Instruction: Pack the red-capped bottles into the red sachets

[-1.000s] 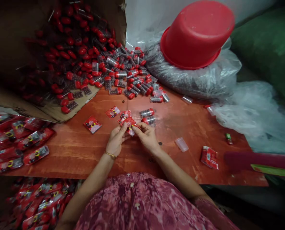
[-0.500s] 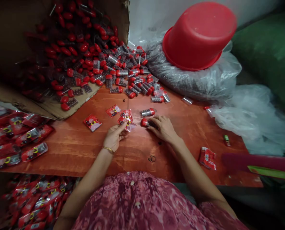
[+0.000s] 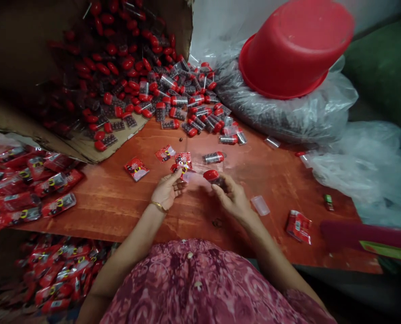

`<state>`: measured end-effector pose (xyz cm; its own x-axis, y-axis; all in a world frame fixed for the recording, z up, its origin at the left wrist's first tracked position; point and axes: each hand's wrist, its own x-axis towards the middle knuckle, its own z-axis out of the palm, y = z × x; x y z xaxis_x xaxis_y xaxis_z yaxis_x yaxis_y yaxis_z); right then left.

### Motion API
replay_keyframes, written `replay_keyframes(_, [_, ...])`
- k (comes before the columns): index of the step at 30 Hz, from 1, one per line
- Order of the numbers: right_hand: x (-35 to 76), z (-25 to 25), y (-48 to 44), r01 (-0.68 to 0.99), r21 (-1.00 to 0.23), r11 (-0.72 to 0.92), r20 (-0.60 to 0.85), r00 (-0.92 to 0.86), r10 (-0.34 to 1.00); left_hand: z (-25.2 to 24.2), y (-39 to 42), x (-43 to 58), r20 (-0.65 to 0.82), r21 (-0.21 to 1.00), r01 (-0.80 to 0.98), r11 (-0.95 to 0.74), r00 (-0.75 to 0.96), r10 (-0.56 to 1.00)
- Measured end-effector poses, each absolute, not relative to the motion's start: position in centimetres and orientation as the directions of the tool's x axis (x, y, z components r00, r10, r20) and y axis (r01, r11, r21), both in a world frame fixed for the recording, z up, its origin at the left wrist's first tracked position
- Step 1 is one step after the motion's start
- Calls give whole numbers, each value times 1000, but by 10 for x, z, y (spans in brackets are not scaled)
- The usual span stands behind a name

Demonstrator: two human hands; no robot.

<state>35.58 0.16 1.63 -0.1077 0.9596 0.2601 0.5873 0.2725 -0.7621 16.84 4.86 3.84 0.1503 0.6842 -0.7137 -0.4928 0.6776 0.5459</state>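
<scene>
My left hand (image 3: 166, 191), with a gold bangle at the wrist, pinches a small red and clear sleeve packet (image 3: 186, 173) held open toward the right. My right hand (image 3: 232, 195) grips a clear tube with a red cap (image 3: 214, 177), its cap end pointing at the packet's mouth. Both hands hover just above the reddish wooden table (image 3: 126, 202). Loose red packets (image 3: 137, 168) lie just beyond my left hand, and another capped tube (image 3: 214, 157) lies behind my right hand.
A tipped cardboard box (image 3: 85, 72) spills several red-capped tubes at the back left. Filled red packets (image 3: 28, 189) pile up at the left. A red tub (image 3: 295, 49) sits upturned on a plastic bag of dark beads. A clear cap (image 3: 260, 204) and a packet (image 3: 299, 226) lie right.
My right hand let go of the packet, reached right to a capped tube on the table, picked it up and brought it back to the packet in my left hand.
</scene>
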Motion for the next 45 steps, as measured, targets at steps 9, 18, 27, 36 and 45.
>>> replay_keyframes(9, [351,13,6,693,-389,607,553,-352,755,43,48,167,-688,585,-441,681,174,705])
replay_keyframes(18, [336,7,10,710,-396,582,634,-247,733,46,46,175,-609,646,-500,577,120,784])
replay_keyframes(27, [313,6,12,775,-427,465,563,-174,808,41,44,186,-571,614,-597,516,115,813])
replay_keyframes(36, [304,19,17,540,-794,280,312,-35,950,38,49,179,-571,586,-691,423,18,820])
replay_keyframes(45, [319,17,23,264,-959,108,83,-105,991,41,44,180,-571,600,-620,506,112,814])
